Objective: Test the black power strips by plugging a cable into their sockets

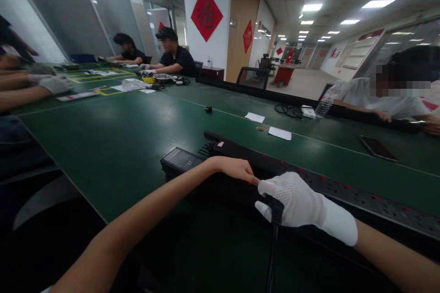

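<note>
My right hand [297,199], in a white dotted glove, is closed around a black power plug [277,213]. Its black cable [272,256] hangs down toward the bottom of the view. My left hand [232,168] is bare, and its index finger stretches to the gloved fingertips at the plug. The other left fingers are curled and partly hidden. Behind both hands lies a long black power strip [299,174] with red marks along its top. A black box-shaped device [180,161] sits by its left end, partly covered by my left forearm.
White paper slips [279,133], a small black object [208,109] and a phone [378,148] lie on the green table [137,132]. A plastic bottle [328,100] stands near a seated person at the right. Other people work along the far and left sides.
</note>
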A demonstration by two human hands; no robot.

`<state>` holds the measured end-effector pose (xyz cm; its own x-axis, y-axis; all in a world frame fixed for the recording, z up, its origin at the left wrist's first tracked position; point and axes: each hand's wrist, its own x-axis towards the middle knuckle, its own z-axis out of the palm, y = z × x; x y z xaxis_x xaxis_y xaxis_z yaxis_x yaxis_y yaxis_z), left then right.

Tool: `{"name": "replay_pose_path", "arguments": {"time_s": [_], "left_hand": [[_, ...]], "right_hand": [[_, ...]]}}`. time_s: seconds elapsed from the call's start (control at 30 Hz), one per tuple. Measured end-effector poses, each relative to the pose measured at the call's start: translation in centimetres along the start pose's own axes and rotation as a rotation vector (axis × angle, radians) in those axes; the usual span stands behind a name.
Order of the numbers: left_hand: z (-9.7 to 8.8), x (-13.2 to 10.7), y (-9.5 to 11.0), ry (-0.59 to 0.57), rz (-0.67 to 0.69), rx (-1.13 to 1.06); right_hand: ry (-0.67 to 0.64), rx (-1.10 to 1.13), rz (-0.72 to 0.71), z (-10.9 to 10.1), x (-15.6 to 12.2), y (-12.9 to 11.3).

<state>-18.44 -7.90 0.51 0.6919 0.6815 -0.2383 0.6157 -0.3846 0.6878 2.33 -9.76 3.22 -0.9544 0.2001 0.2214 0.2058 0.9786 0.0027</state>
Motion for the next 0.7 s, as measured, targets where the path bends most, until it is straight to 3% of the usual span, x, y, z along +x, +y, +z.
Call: {"name": "replay_pose_path", "arguments": {"time_s": [0.37,0.5,0.7], "left_hand": [[1.2,-2.0,1.9,0.302,0.002,0.526],[1.7,-2.1,2.1,0.357,-0.036,0.691],[1.9,-2.5,2.5,0.376,-0.066,0.745]], "right_hand": [[-0.028,0.069,0.037,0.1,-0.7,0.5],[0.005,0.062,0.032,0.2,-0.8,0.6],[0.010,0.027,0.030,0.3,-0.8,0.6]]}}
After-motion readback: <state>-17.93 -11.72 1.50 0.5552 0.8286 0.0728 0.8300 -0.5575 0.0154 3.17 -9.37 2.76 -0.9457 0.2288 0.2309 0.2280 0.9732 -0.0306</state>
